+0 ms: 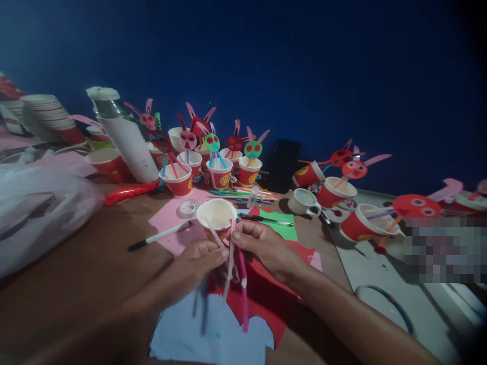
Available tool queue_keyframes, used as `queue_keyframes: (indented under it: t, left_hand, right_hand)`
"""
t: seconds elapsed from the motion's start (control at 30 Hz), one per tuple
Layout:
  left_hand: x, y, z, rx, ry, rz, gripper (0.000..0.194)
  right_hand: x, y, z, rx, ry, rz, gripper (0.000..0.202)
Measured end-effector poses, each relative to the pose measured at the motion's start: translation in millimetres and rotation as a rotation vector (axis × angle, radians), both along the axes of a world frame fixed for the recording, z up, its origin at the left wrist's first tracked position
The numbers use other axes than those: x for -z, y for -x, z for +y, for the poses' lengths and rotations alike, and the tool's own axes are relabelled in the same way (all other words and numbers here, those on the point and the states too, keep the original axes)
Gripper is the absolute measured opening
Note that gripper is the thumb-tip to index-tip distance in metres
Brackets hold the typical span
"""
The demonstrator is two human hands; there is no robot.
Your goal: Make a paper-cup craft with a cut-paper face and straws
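Note:
My left hand point(203, 256) is closed, its thumb pressed on a pale, see-through straw point(215, 230) that leans up over the rim of a paper cup point(203, 212). My right hand point(266, 248) pinches a pink straw point(232, 223) at the near right side of that cup. A magenta straw point(244, 304) hangs below the right fingers, with a whitish patch partway along it. The cup stands open-topped and white inside. How the straws meet its wall is partly hidden by my fingers.
Red paper cups with paper rabbit faces on straws, such as one green-faced rabbit point(253, 149), line the back and right. Red paper point(274, 284), a pale blue sheet point(209, 334), a marker point(160, 235), a pen point(266, 219), scissors point(131, 192), a mug point(302, 202) and a plastic bag point(41, 213) surround my hands.

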State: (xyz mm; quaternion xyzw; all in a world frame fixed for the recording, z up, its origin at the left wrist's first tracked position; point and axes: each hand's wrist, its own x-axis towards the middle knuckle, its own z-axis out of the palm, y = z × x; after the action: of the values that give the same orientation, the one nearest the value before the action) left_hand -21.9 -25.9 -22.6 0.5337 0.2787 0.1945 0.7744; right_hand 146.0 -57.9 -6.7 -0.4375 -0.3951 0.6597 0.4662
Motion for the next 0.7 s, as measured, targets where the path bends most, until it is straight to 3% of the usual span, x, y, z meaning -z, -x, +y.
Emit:
queue_keyframes:
  t: [0.23,0.4,0.57,0.7]
  left_hand:
    - [2.8,6.4,-1.8,0.168,0.135,0.000,0.026]
    - [-3.2,6.1,-3.8,0.205,0.196,0.006,0.028]
    - [-3.8,4.9,-4.1,0.249,0.127,0.020,0.033]
    - [-1.0,3.9,-3.3,0.184,0.091,0.052,0.036]
  right_hand:
    - [3.2,1.4,-3.3,-0.026,-0.028,-0.065,0.027]
    - [3.4,3.6,-4.5,-0.033,-0.017,-0.064,0.028]
    - [5.0,4.4,-4.5,-0.027,-0.013,-0.060,0.029]
    - [8.5,4.4,-2.9,-0.022,-0.022,-0.050,0.027]
